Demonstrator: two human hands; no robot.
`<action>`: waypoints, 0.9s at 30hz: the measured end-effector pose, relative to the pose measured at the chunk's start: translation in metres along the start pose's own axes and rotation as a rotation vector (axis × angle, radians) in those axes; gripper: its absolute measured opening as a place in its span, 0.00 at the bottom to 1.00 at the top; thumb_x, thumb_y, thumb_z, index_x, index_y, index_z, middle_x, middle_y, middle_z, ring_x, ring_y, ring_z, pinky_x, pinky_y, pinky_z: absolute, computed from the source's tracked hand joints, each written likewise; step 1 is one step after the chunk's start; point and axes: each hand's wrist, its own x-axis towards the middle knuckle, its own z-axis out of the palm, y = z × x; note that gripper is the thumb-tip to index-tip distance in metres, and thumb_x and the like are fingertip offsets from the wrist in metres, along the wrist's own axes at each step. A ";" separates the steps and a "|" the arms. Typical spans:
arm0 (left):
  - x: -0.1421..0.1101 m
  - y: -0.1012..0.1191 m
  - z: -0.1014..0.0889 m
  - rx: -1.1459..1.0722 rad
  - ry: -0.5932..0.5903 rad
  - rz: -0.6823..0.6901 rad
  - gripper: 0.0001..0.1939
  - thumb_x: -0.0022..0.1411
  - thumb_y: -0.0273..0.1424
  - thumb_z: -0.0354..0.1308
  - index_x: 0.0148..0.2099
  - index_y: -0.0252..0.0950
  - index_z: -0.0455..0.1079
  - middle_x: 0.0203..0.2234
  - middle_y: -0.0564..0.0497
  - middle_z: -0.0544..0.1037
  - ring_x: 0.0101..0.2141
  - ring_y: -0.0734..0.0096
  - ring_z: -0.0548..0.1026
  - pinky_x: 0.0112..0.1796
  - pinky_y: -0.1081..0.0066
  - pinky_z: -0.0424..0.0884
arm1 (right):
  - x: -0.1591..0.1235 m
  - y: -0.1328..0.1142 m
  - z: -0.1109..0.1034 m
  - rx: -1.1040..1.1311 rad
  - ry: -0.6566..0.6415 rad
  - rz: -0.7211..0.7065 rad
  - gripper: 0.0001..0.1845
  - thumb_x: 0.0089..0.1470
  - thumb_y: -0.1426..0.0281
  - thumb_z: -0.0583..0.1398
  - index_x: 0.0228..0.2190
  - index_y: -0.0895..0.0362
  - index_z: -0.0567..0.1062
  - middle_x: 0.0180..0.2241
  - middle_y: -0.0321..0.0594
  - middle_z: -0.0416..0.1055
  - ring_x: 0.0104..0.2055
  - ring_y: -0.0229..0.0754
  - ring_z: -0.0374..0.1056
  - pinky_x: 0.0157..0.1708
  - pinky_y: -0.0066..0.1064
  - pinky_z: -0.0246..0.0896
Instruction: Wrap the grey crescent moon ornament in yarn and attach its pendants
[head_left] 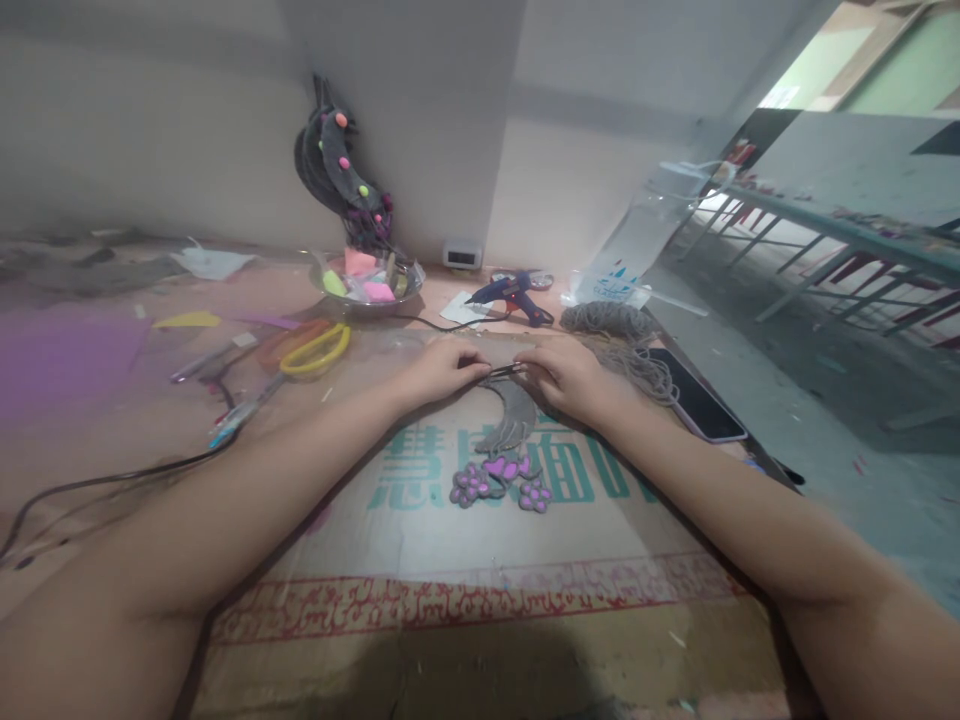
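My left hand (450, 368) and my right hand (561, 376) are close together over the middle of the work surface. Each has its fingers pinched on one end of a short, dark doubled cord (504, 371) stretched between them. Just below hangs or lies a grey crescent moon (516, 418); whether the cord is fixed to its top I cannot tell. Touching or close under the crescent's tip are a purple-and-grey bow-like piece (508, 467) and two flower- or paw-shaped pieces, one to the left (471, 484) and one to the right (535, 495).
Behind my hands are a blue glue gun (517, 294), a metal bowl (367, 305) and a water bottle (626, 245). Grey yarn (637, 365) and a phone (697, 395) lie right, yellow-handled scissors (316, 350) left. Decorated grey crescents (349, 160) hang on the wall.
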 end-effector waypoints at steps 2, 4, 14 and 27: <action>0.000 0.000 0.000 -0.005 -0.001 -0.003 0.13 0.63 0.36 0.55 0.37 0.37 0.78 0.34 0.49 0.82 0.38 0.62 0.76 0.42 0.66 0.68 | 0.000 0.000 -0.001 0.006 0.022 0.002 0.10 0.62 0.69 0.55 0.41 0.54 0.76 0.37 0.45 0.77 0.45 0.49 0.70 0.47 0.42 0.64; 0.000 0.000 0.000 -0.012 0.002 -0.009 0.13 0.63 0.37 0.55 0.38 0.36 0.79 0.35 0.48 0.82 0.39 0.61 0.76 0.42 0.66 0.68 | -0.001 -0.002 -0.002 0.013 0.052 0.004 0.10 0.62 0.70 0.55 0.42 0.54 0.76 0.38 0.45 0.77 0.46 0.49 0.70 0.48 0.42 0.64; -0.001 -0.002 0.002 -0.127 0.052 -0.074 0.14 0.61 0.31 0.54 0.46 0.36 0.76 0.40 0.48 0.82 0.40 0.64 0.77 0.43 0.67 0.72 | -0.001 0.000 0.001 0.053 0.161 0.166 0.12 0.64 0.67 0.53 0.43 0.54 0.75 0.40 0.45 0.77 0.42 0.46 0.73 0.44 0.39 0.67; -0.005 0.013 -0.005 0.044 0.328 0.134 0.12 0.60 0.37 0.62 0.44 0.38 0.77 0.42 0.46 0.77 0.49 0.59 0.72 0.53 0.60 0.65 | 0.002 -0.003 0.004 0.023 0.089 0.044 0.19 0.62 0.67 0.57 0.54 0.50 0.71 0.48 0.44 0.76 0.50 0.49 0.71 0.50 0.44 0.66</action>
